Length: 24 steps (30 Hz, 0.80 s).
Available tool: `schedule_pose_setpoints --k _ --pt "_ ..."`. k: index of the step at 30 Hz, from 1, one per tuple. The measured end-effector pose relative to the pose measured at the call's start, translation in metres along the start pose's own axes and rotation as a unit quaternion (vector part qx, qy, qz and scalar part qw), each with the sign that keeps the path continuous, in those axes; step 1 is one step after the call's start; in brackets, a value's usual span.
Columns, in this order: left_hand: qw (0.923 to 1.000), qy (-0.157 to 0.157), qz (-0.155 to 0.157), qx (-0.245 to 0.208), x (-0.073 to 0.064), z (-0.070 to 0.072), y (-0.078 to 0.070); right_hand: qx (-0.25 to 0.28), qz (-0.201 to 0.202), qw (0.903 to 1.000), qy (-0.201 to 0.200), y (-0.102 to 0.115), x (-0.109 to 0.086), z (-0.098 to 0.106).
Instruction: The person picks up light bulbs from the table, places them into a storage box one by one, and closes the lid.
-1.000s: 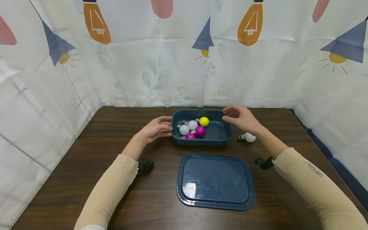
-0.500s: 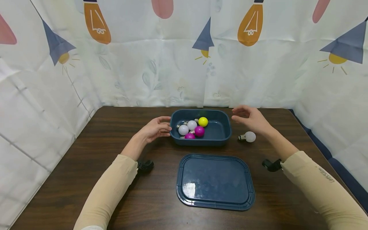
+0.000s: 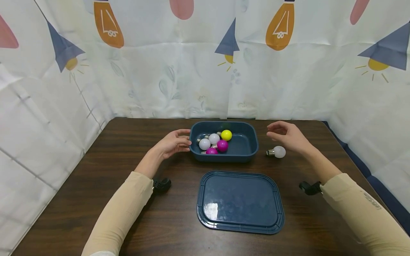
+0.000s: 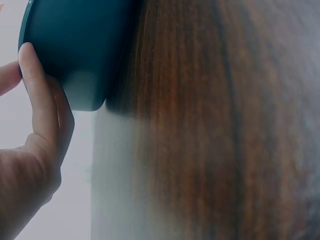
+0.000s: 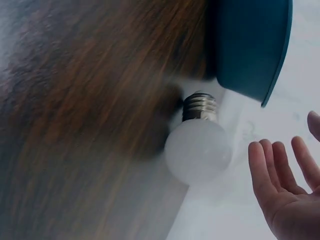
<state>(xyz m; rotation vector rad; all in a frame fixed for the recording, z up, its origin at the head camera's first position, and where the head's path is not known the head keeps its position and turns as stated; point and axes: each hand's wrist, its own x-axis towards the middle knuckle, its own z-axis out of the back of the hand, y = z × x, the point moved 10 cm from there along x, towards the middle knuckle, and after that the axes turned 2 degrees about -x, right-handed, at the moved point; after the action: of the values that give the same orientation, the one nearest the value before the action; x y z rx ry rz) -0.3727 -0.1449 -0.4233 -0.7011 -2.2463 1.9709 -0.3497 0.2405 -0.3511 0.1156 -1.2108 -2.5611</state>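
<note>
A deep blue plastic box [image 3: 224, 158] stands at the back of the table, with several light bulbs in its left half: white bulbs [image 3: 204, 144], magenta bulbs [image 3: 222, 145] and a yellow bulb [image 3: 226, 135]. At the box's left end my left hand [image 3: 172, 144] rests its fingertips on the wall, fingers loosely bent; the left wrist view shows a fingertip [image 4: 28, 52] near the rim. My right hand [image 3: 287, 136] hovers empty above and behind a loose white bulb [image 3: 279, 152], fingers relaxed. That bulb lies right of the box, its metal screw base [image 5: 200, 106] toward the box.
A flat blue lid [image 3: 240, 202] lies on the dark wooden table [image 3: 153, 220] in front of the box. Behind the table hangs a white curtain [image 3: 192, 81] with printed lamps and bulbs.
My right hand has moved right, away from the box's right end, and the loose white bulb is more fully in sight. My left hand has stayed at the box's left end.
</note>
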Motion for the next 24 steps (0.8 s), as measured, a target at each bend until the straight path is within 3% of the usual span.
schedule_pose_setpoints --k 7,14,24 --pt "1.0000 0.000 0.001 0.002 -0.001 0.000 0.000 0.020 -0.019 0.9996 -0.001 -0.014 -0.007 0.003" --pt "1.0000 -0.003 0.001 -0.001 -0.001 0.000 0.000 -0.005 -0.032 0.9994 -0.011 -0.032 -0.013 0.010" --pt "1.0000 0.000 0.003 0.001 -0.001 -0.001 0.000 -0.013 -0.057 0.9980 0.022 -0.047 -0.022 0.009"
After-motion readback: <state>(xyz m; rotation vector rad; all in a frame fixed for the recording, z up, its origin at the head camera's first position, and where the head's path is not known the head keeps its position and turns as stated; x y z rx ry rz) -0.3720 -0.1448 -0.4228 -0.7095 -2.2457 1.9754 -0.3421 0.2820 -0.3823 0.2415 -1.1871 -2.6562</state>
